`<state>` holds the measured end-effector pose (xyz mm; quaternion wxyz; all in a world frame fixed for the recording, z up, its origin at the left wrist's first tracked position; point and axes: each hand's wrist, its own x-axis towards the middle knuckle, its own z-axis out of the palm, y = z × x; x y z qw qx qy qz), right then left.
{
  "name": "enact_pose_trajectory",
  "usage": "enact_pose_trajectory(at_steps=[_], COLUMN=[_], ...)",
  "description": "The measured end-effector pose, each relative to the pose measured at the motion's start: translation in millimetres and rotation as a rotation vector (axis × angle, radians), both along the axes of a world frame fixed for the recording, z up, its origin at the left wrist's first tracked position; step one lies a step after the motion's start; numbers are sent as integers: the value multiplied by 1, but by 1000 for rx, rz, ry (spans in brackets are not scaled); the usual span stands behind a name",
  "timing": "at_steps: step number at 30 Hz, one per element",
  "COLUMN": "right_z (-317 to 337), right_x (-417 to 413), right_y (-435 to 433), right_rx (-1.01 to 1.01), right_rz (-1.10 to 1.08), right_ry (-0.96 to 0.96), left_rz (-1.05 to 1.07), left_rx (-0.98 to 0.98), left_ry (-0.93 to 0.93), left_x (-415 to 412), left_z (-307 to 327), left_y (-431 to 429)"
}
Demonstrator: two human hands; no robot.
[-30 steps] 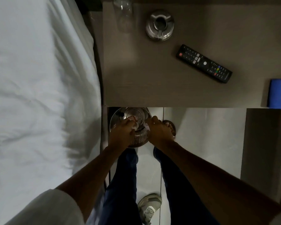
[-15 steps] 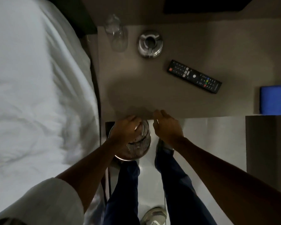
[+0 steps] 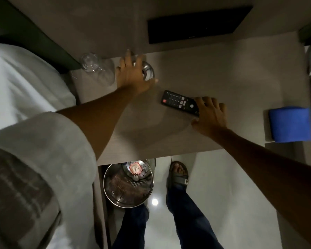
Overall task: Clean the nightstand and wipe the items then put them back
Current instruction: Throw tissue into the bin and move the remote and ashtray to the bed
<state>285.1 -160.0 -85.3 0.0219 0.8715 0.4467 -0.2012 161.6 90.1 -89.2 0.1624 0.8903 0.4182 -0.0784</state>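
The grey nightstand [image 3: 223,69] fills the upper middle of the head view. My left hand [image 3: 131,74] is spread over the shiny metal ashtray [image 3: 148,71] at the back, fingers apart and covering its left side. My right hand [image 3: 211,115] rests on the right end of the black remote [image 3: 178,101], fingers curled over it with the thumb on the tabletop. Two clear glasses [image 3: 97,69] stand at the back left corner, just left of my left hand. A folded blue cloth [image 3: 291,124] lies at the nightstand's right edge.
A round metal waste bin [image 3: 128,184] with scraps inside stands on the floor under the front edge. The white bed [image 3: 25,83] runs along the left. A black panel [image 3: 196,24] sits on the wall behind. My legs and a sandalled foot [image 3: 178,174] are below.
Both hands have left the waste bin and risen onto the nightstand. The left reached back to the ashtray, the right to the remote. The view tilted up and forward.
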Motion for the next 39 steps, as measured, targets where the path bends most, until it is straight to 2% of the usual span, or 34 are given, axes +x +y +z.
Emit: enact_pose_trajectory(at_steps=[3,7,13,18,23,28,31,36,39], right_z=[-5,-4,14,45,95,142,157,161,153], right_x=[-1,-10,-53,-100,-165,-283,-347,-435,-459], right_y=[-6,-10,-4,22,77,147,170,187,185], right_rx=[-6,13,136,243,376,520,622,563,504], right_rz=[4,-7,-135,-82,108,337,457,681,782], right_ry=[11,38,192,245,313,356,380,334,272], left_rz=[46,56,72,173,366,570,732,935,971], left_rx=[-76,-206,-183,-113,171,420,463,438,355], left_ry=[67,-77,-283,-414,-403,-275,-230,-97,-40], left_x=[0,-16,-63,-148,-257,-357,-413,-500,-525], left_z=[-9,-13,10,50,110,171,186,183,174], left_y=[6,-1,-40,-79,-88,-81,-79,-97,-108])
